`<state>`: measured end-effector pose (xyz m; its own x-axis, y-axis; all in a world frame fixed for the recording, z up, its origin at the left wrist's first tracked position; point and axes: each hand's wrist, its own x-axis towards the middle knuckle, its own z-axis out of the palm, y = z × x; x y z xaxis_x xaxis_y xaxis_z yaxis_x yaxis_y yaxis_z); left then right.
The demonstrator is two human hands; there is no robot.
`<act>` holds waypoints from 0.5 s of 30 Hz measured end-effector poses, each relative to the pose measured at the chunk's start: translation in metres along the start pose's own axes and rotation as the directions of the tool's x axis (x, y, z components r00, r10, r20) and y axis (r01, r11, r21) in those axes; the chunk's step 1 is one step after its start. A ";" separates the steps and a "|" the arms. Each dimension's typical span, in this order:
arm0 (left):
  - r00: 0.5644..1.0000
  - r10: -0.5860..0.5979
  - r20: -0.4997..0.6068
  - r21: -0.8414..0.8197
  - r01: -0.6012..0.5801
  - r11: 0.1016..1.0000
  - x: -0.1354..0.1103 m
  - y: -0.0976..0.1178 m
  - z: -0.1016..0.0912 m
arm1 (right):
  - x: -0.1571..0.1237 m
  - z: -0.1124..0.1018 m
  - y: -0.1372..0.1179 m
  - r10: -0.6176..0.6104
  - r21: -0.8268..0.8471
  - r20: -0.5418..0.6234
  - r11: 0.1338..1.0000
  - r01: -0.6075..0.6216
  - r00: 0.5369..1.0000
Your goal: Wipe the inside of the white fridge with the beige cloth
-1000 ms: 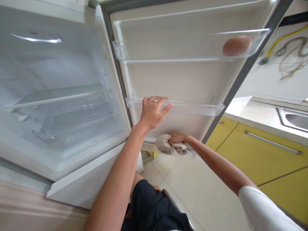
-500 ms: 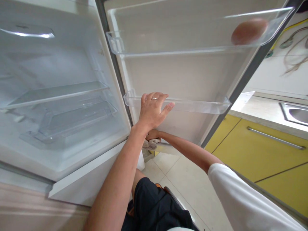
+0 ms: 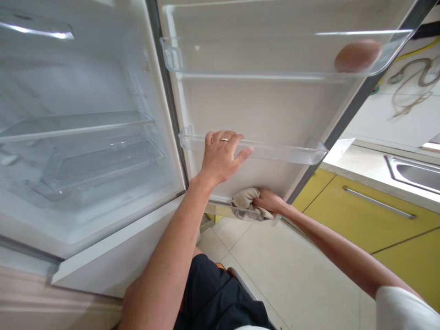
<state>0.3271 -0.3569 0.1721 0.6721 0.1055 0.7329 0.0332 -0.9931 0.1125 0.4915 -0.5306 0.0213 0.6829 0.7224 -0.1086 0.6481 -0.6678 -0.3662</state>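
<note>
My left hand [image 3: 222, 156], with a ring on one finger, is hooked over the rim of the clear middle door shelf [image 3: 285, 152] of an open fridge. Its fingers bend over the edge, while the thumb sticks out to the right. Lower down, my right hand [image 3: 270, 200] is closed on a crumpled greyish-beige cloth [image 3: 247, 201]. That cloth is inside the bottom door shelf [image 3: 223, 210], near its right end. Some of the right fingers are hidden by the cloth.
On the upper door shelf [image 3: 257, 75] lies a reddish-brown rounded object [image 3: 357, 56]. The fridge interior [image 3: 85, 82] with a glass shelf [image 3: 79, 123] is at left. Yellow cabinets [image 3: 371, 220], a counter and a sink [image 3: 417, 174] stand at right, beyond the fridge door.
My right hand has moved right along the bottom door shelf with the cloth, out from behind my left wrist. My left hand stays on the middle shelf. The view has shifted slightly.
</note>
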 end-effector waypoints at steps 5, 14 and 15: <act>1.000 -0.007 -0.001 -0.005 0.007 1.000 -0.001 0.000 0.001 | -0.022 -0.005 0.024 0.171 0.292 -0.140 0.948 -0.124 0.975; 0.996 0.031 0.080 -0.007 -0.031 0.999 -0.001 0.001 -0.005 | 0.013 0.023 -0.040 0.123 0.668 -0.240 0.741 0.072 0.963; 0.995 0.037 0.095 -0.003 -0.037 0.999 -0.001 0.001 -0.006 | 0.020 0.027 -0.051 0.097 0.659 -0.248 0.746 0.095 0.964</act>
<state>0.3223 -0.3575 0.1759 0.7403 0.0638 0.6693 0.0068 -0.9962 0.0874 0.4632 -0.4770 0.0132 0.8048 0.5867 0.0893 0.3262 -0.3116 -0.8924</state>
